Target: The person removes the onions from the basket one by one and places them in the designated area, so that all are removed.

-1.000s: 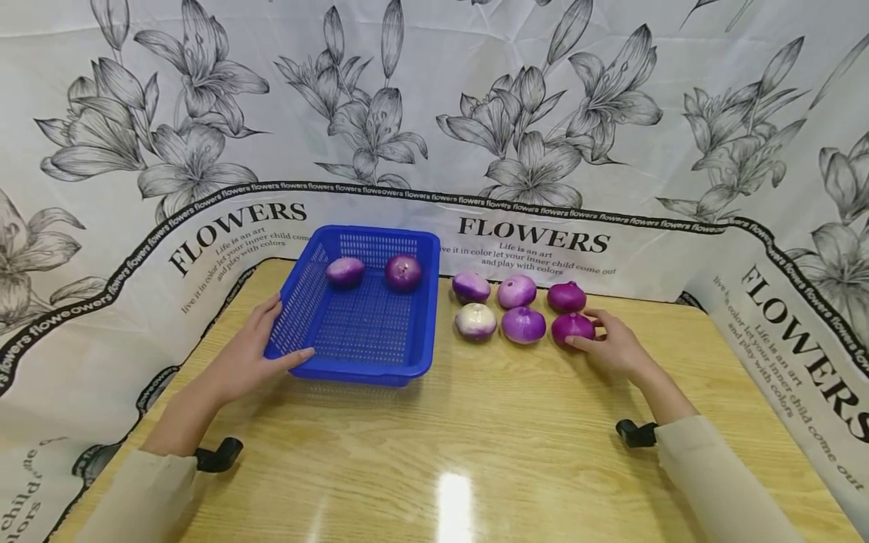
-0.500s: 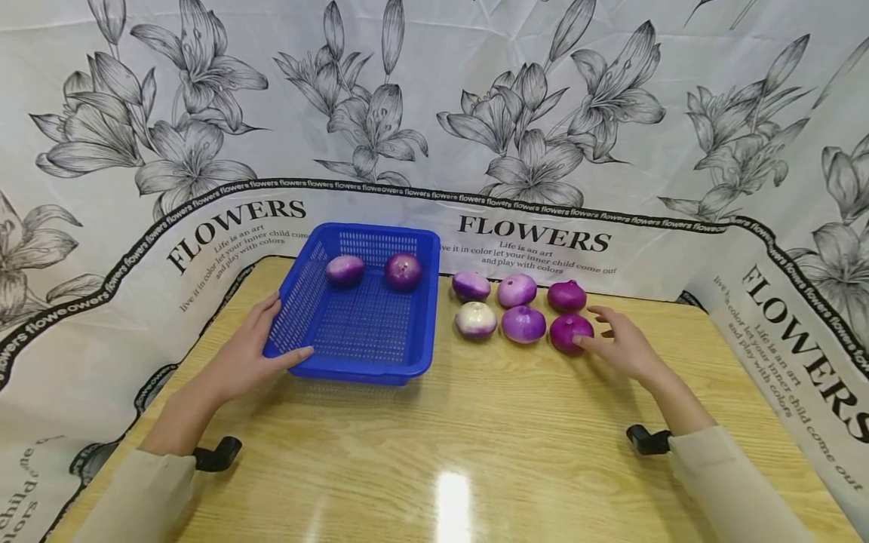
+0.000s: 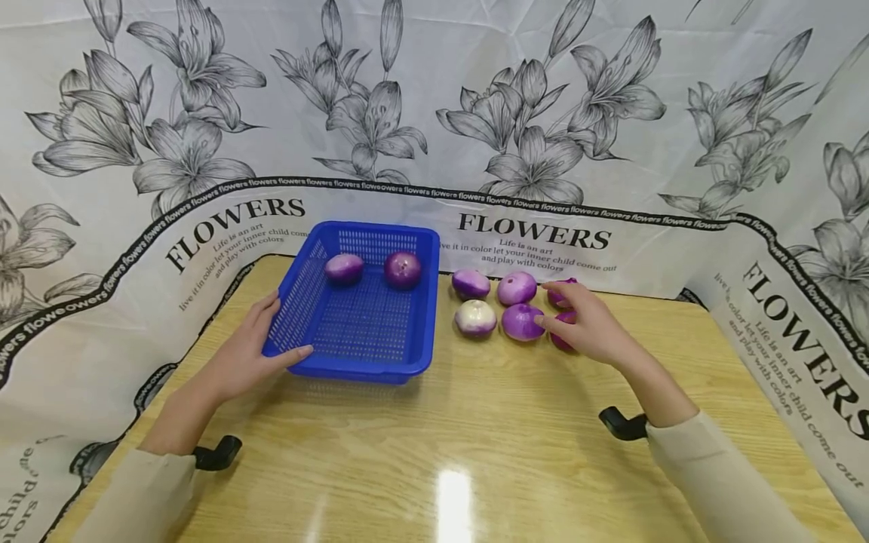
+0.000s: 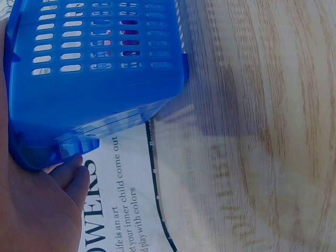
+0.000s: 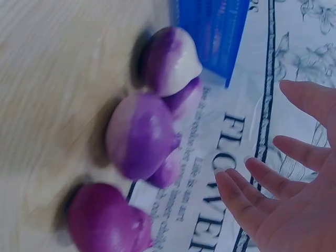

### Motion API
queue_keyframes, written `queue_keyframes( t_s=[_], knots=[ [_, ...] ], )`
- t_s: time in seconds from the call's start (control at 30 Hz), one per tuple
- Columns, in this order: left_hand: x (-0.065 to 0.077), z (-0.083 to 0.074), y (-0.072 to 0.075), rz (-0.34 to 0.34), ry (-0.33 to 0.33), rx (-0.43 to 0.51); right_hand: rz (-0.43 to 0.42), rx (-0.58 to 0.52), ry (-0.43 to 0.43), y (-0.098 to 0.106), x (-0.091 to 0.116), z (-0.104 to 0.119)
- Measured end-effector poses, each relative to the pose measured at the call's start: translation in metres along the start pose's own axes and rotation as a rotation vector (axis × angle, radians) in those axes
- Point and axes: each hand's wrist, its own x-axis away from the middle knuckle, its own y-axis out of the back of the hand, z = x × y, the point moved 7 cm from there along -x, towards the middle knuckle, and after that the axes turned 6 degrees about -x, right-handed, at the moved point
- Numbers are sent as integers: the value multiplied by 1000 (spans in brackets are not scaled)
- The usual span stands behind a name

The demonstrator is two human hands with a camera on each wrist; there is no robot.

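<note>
My left hand (image 3: 237, 358) holds the left side of a blue plastic basket (image 3: 360, 332), thumb over the rim and fingers at its outer side. Inside the basket, toward the back, lie two purple onions: a paler one (image 3: 344, 269) and a darker one (image 3: 403, 270). Several more onions stand in two short rows to the basket's right, among them a whitish one (image 3: 475, 319) and a purple one (image 3: 523, 323). My right hand (image 3: 587, 323) is spread above the right end of the rows, partly covering two dark onions. In the right wrist view its fingers hold nothing, apart from the dark onion (image 5: 107, 218).
A wooden table (image 3: 434, 445) carries everything. White cloth printed with flowers (image 3: 536, 166) and lettering hangs behind and at both sides, close behind the onions and the basket. Each wrist wears a black camera mount (image 3: 217, 454).
My right hand has left the front dark onion on the right and moved leftward over the rows, its fingers spreading. The left hand and basket have stayed put.
</note>
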Motion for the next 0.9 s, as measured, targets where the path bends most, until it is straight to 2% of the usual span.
queue_keyframes(
  t_s=[0.2, 0.37, 0.6, 0.9],
  knots=[
    [0, 0, 0, 1, 2, 8, 50, -18, 82, -26, -29, 39],
    [-1, 1, 1, -6, -1, 1, 86, -8, 145, -47, -52, 62],
    [0, 3, 0, -5, 0, 6, 86, -59, 206, -75, -80, 78],
    [0, 2, 2, -9, -2, 11, 142, -28, 278, -110, -123, 94]
  ],
)
